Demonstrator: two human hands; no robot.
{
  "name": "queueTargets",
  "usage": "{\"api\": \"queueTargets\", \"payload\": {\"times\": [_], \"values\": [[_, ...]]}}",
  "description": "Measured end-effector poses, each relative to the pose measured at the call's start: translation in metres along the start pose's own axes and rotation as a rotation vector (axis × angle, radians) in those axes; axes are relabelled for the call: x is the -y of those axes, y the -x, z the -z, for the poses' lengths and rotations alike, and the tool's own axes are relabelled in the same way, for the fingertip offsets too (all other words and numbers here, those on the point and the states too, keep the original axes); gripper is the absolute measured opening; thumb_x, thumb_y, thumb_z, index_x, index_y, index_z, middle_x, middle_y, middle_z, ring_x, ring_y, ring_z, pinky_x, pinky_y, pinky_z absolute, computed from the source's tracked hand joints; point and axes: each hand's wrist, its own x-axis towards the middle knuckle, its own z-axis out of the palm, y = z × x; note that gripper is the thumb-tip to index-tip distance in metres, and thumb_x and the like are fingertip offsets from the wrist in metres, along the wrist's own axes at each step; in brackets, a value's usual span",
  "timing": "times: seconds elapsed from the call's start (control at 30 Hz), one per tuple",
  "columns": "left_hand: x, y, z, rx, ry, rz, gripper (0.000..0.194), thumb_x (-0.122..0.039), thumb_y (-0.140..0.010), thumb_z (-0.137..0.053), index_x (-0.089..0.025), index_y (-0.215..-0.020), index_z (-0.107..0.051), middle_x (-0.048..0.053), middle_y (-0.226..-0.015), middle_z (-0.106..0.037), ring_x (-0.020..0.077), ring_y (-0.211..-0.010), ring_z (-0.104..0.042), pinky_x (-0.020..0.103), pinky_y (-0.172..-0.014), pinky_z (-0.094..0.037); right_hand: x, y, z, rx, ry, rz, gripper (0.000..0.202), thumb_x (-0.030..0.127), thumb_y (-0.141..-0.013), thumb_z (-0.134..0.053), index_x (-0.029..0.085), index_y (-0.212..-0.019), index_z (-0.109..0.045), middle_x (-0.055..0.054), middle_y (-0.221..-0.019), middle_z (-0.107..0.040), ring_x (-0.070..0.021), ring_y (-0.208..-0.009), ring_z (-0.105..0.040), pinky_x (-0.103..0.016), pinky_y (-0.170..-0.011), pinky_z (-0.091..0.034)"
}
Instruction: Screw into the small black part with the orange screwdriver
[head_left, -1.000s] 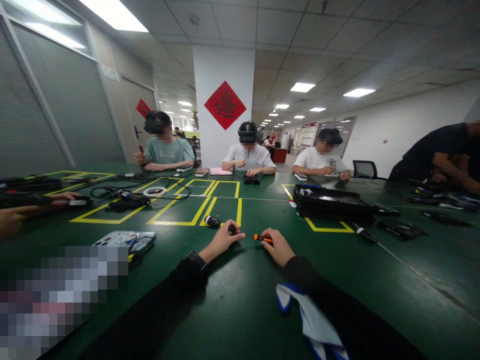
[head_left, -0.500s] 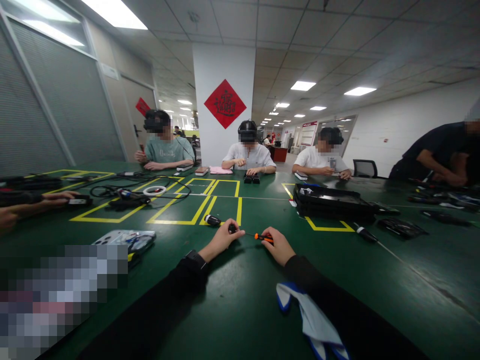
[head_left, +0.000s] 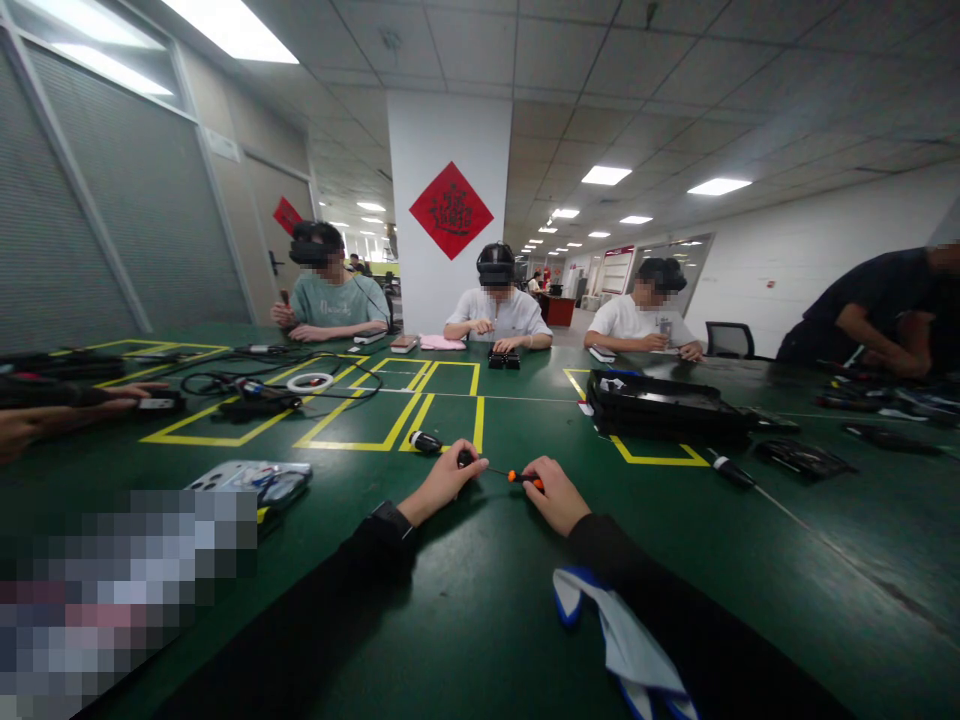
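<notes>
My left hand (head_left: 442, 484) is closed on a small black rounded piece (head_left: 466, 458), pinched between thumb and fingers just above the green table. What the piece is, I cannot make out. An orange-and-black screwdriver (head_left: 515, 477) is gripped by its handle in my right hand (head_left: 558, 494). Its thin shaft runs left, and the tip end meets or lies close to the fingers of my left hand. Just beyond my left hand lies a black-and-white handle (head_left: 426, 441). A white cloth with blue edging (head_left: 628, 625) lies beside my right forearm.
Stacked black trays (head_left: 660, 402) stand at the right, with another black-and-white handled tool (head_left: 732, 468) in front. At the left are a clear-cased phone-like item (head_left: 259, 478), black cables (head_left: 225, 375) and a white ring (head_left: 309, 382). Co-workers sit across the green table (head_left: 480, 600).
My right hand and the screwdriver have shifted very slightly, with less of the orange handle showing. Both hands keep hold of the same things.
</notes>
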Motion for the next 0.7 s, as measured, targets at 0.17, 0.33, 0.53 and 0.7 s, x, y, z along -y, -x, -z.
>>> {"api": "queueTargets", "payload": {"times": [0.17,0.33,0.53,0.7], "values": [[-0.005,0.0021,0.0,0.004,0.015,0.026,0.023,-0.037,-0.07,-0.055,-0.018,-0.078,-0.046,-0.006,-0.057,-0.05,0.0074,-0.049,-0.046,0.019,-0.048,-0.036,0.0001,0.0008,0.0003,0.015,0.014,-0.063,0.017,0.022,-0.07,-0.057,0.018,-0.084,-0.05,-0.002,-0.083,-0.051,-0.0157,-0.078,-0.046,-0.027,-0.07,-0.036],[-0.0071,0.0034,0.0008,0.01,-0.004,0.044,0.024,-0.039,-0.07,-0.054,-0.018,-0.079,-0.046,-0.006,-0.059,-0.05,0.0071,-0.047,-0.044,0.018,-0.044,-0.034,-0.001,0.0005,-0.0011,0.019,0.027,-0.105,0.011,0.025,-0.079,-0.046,0.018,-0.084,-0.052,-0.003,-0.083,-0.052,-0.0154,-0.08,-0.046,-0.028,-0.072,-0.035],[-0.0052,0.003,0.0008,0.002,-0.013,0.037,0.024,-0.039,-0.071,-0.053,-0.018,-0.08,-0.046,-0.006,-0.058,-0.05,0.0069,-0.047,-0.043,0.018,-0.044,-0.034,-0.0041,-0.0011,-0.0019,0.017,0.01,-0.076,0.01,0.019,-0.077,-0.046,0.018,-0.084,-0.053,-0.003,-0.084,-0.052,-0.0153,-0.081,-0.046,-0.028,-0.074,-0.035],[-0.0083,0.0037,0.001,0.002,-0.018,0.04,0.023,-0.037,-0.07,-0.054,-0.018,-0.08,-0.046,-0.006,-0.058,-0.05,0.0074,-0.047,-0.044,0.019,-0.045,-0.034,-0.0022,0.0006,0.0002,0.009,-0.009,-0.063,0.016,0.02,-0.072,-0.053,0.018,-0.087,-0.052,-0.003,-0.085,-0.052,-0.0162,-0.08,-0.046,-0.029,-0.073,-0.037]]}}
